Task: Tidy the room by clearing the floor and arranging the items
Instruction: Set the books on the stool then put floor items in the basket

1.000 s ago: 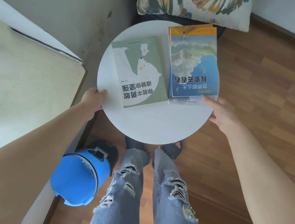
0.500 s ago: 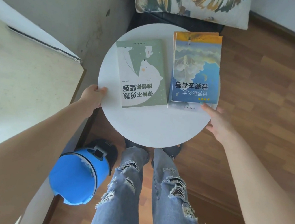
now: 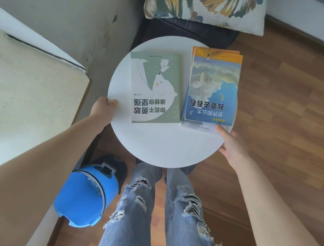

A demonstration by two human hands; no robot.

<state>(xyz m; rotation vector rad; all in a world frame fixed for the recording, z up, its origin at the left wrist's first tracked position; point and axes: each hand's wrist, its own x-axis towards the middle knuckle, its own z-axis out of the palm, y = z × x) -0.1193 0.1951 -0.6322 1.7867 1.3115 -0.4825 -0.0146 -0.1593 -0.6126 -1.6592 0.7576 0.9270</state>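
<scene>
- Wooden floor [image 3: 285,98] runs off to the right, a grey wall [image 3: 59,4] stands at left, and a flowered cushion [image 3: 205,1] lies on a dark seat [image 3: 190,33] just beyond the round white counter [image 3: 164,144].
- We have the counter by opposite sides of its rim. Our left grip [image 3: 104,107] is clamped on the left edge, thumb on top and fingers curled under.
- Our right grip [image 3: 231,145] is clamped on the right edge. Its thumb lies on top, tip touching the near right corner of the book stack, and its fingers go under the rim, out of sight.
- We judge the two-sided hold is meant to keep the top level, so the books do not slide while the counter is shifted near the seat. Whether its foot is off the floor we cannot tell.
- Both books lie flat on the far half of the counter, side by side, titles upside down to us.
- Green book [image 3: 155,88], at left: pale green cover, a white bear-like figure, large dark lettering, lying slightly askew.
- Blue book [image 3: 213,86], at right: blue and orange cover with clouds and a mountain. It rests on another volume whose edges peep out, and its right side reaches the rim.
- Beside our jeans [image 3: 134,212] a blue bin [image 3: 86,195] looks to lie on its side, so we judge the floor is not yet cleared.
</scene>
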